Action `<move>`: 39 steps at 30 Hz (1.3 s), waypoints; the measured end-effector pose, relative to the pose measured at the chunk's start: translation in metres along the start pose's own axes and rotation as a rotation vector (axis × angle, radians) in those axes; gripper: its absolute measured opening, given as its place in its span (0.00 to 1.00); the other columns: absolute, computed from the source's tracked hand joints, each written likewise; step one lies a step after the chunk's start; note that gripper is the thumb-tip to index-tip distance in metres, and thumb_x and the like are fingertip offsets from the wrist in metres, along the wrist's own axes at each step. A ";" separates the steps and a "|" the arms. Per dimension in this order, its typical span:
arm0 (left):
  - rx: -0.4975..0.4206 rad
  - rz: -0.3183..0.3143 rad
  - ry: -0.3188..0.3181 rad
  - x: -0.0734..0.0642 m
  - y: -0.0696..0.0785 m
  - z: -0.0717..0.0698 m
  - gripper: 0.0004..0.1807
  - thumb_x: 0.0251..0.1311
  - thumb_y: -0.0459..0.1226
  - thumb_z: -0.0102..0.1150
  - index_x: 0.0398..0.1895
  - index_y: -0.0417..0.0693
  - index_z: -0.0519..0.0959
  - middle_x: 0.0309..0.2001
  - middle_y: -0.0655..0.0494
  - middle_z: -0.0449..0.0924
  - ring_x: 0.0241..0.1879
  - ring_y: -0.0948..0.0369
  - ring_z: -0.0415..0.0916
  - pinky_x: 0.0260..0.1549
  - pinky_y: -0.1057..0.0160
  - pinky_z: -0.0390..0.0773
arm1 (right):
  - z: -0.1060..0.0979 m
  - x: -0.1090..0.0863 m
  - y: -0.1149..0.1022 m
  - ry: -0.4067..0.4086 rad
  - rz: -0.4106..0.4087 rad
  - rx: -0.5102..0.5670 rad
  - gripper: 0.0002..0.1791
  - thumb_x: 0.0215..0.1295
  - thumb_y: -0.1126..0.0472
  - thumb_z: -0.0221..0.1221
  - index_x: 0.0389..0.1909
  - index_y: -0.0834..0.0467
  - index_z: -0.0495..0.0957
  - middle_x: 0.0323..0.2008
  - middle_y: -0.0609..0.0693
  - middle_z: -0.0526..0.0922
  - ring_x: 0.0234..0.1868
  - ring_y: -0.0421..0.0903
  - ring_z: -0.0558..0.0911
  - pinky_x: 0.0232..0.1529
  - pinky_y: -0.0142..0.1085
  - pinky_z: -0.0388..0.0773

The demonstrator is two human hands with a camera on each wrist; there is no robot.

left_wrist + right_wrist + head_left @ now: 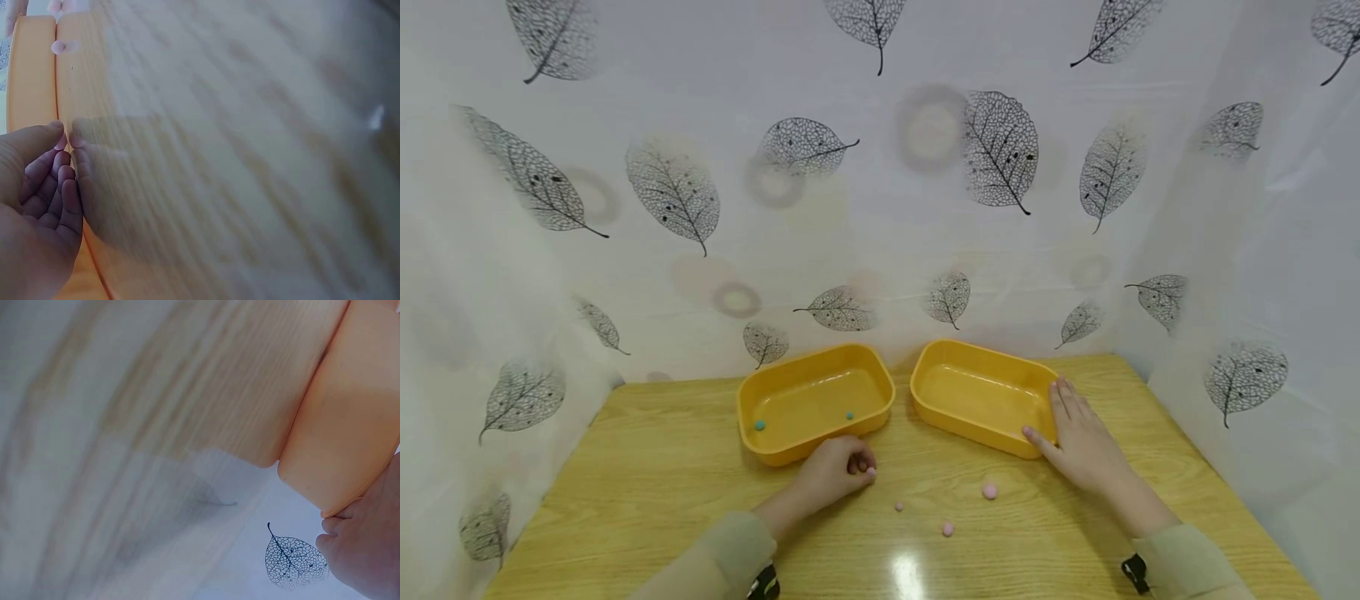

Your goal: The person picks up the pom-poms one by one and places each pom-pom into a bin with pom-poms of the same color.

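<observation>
From where I stand: left hand [832, 473] just by near wall of left yellow tray [775, 448], pinching small pink ball [871, 472] between thumb and fingertip. Right hand [1084, 444] gripping nothing, fingers laid along right end of right yellow tray [966, 424], thumb at near rim. Two teal balls [760, 425] inside left tray, one left, one right. Three loose pink balls [990, 492] on wooden table [647, 475], between forearms. Leaf-print curtain [880, 233] behind, at far side.
</observation>
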State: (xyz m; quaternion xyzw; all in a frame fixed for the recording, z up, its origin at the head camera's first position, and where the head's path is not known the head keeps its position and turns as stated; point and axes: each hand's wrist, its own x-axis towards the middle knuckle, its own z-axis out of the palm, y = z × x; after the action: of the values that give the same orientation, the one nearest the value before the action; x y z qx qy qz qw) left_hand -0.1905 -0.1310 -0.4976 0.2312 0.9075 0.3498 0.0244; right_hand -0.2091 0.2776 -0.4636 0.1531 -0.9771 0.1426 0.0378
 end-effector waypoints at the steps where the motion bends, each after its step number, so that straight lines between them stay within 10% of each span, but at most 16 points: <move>1: 0.002 -0.002 -0.002 0.000 0.000 0.000 0.04 0.62 0.33 0.74 0.33 0.46 0.86 0.30 0.62 0.80 0.30 0.71 0.71 0.30 0.72 0.73 | 0.000 0.000 0.000 -0.001 0.002 0.000 0.55 0.81 0.36 0.50 0.81 0.77 0.43 0.83 0.75 0.41 0.84 0.73 0.47 0.82 0.67 0.50; 21: -0.038 -0.052 -0.008 0.003 0.009 -0.001 0.02 0.64 0.35 0.73 0.36 0.49 0.87 0.32 0.62 0.82 0.32 0.70 0.73 0.32 0.72 0.75 | 0.000 0.000 0.000 0.008 0.002 0.002 0.55 0.80 0.36 0.52 0.81 0.77 0.44 0.83 0.76 0.42 0.83 0.74 0.48 0.82 0.68 0.51; 39: -0.217 -0.026 0.026 0.053 0.048 -0.004 0.02 0.67 0.34 0.71 0.39 0.44 0.88 0.34 0.56 0.87 0.32 0.69 0.76 0.34 0.73 0.80 | 0.001 0.001 0.001 0.002 0.009 0.000 0.55 0.80 0.35 0.52 0.81 0.77 0.44 0.83 0.75 0.42 0.84 0.73 0.48 0.82 0.68 0.51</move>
State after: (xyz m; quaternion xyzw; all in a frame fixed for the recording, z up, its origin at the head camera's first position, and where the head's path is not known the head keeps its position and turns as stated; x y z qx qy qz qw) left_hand -0.2192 -0.0793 -0.4572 0.2110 0.8673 0.4488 0.0421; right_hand -0.2101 0.2776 -0.4641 0.1488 -0.9777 0.1430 0.0382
